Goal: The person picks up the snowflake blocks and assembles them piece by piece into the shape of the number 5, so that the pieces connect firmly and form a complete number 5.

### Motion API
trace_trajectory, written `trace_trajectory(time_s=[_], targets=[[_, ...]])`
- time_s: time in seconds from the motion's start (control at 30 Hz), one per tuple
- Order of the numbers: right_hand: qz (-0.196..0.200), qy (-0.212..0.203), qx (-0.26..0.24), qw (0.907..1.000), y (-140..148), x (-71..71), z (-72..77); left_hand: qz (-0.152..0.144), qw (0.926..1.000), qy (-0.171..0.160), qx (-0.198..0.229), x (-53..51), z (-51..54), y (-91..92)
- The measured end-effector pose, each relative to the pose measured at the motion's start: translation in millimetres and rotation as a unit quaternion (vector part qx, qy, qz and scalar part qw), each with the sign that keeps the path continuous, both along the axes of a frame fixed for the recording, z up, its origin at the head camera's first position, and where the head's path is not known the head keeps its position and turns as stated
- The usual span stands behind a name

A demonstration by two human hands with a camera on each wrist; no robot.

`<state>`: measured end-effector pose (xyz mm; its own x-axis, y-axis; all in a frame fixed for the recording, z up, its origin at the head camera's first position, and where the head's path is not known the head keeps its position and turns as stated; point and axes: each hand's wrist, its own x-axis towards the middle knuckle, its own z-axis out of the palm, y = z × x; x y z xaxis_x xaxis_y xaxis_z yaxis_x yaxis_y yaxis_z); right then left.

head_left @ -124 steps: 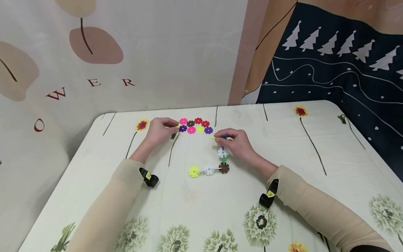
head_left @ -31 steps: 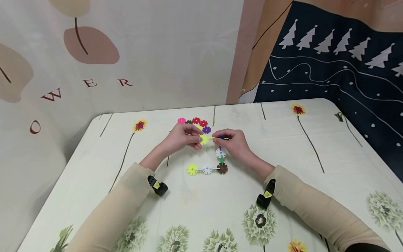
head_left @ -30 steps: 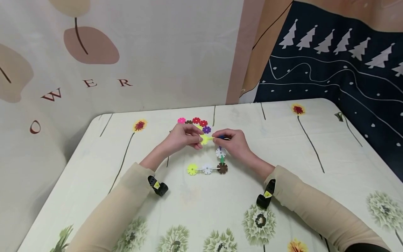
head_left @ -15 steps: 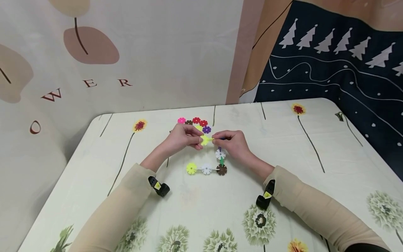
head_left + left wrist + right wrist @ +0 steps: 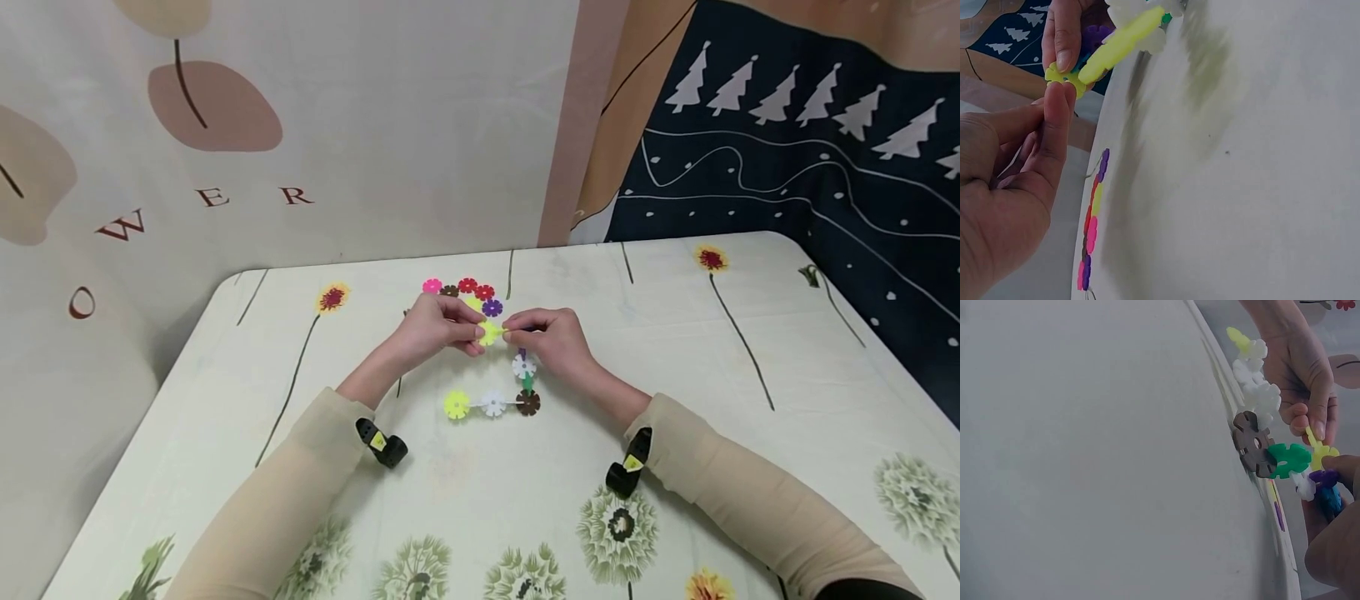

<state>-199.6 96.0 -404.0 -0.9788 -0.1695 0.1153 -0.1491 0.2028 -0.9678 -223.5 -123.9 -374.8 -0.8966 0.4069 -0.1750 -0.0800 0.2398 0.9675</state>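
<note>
In the head view my left hand (image 5: 442, 327) pinches a yellow snowflake disc (image 5: 488, 333) by its left edge. Facing it, my right hand (image 5: 555, 337) grips the upper end of a bent chain of interlocked discs. In the right wrist view a second yellow disc (image 5: 1322, 456) sits at the right fingertips and meets the left hand's disc, seen edge-on; whether they are slotted together I cannot tell. From there the chain runs through a blue disc (image 5: 1330, 501), a purple one (image 5: 1325, 478), white, green (image 5: 1290, 460) and brown (image 5: 1254, 444), then white to a yellow end (image 5: 457, 405).
Loose discs lie flat in a cluster behind the left hand: pink (image 5: 432, 286), brown (image 5: 449, 291), red (image 5: 484, 292), purple (image 5: 492, 307) and others partly hidden. A flower-printed cloth (image 5: 712, 492) covers the table. Hanging cloths stand behind and at the right.
Since the oldest frame, my left hand has left the cluster's left side and brought a yellow disc rightward to the chain. Over the last second the hands have drawn slightly closer together.
</note>
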Motion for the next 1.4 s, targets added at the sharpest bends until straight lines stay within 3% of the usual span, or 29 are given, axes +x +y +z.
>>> trace_trajectory(time_s=[0.5,0.77,1.4], targets=[[0.006,0.008,0.043,0.999,-1.5,2.6,0.2,-0.036,0.9987,0.01,-0.035,0.6,-1.8,-12.5],[0.023,-0.029,0.032,0.9988,-7.3,0.4,-4.7,-0.019,0.999,0.024,-0.033,0.9,-0.3,-18.9],[0.044,-0.04,0.038,0.9975,-16.3,-0.2,-2.6,-0.001,0.9998,0.017,-0.013,3.8,-2.8,-16.8]])
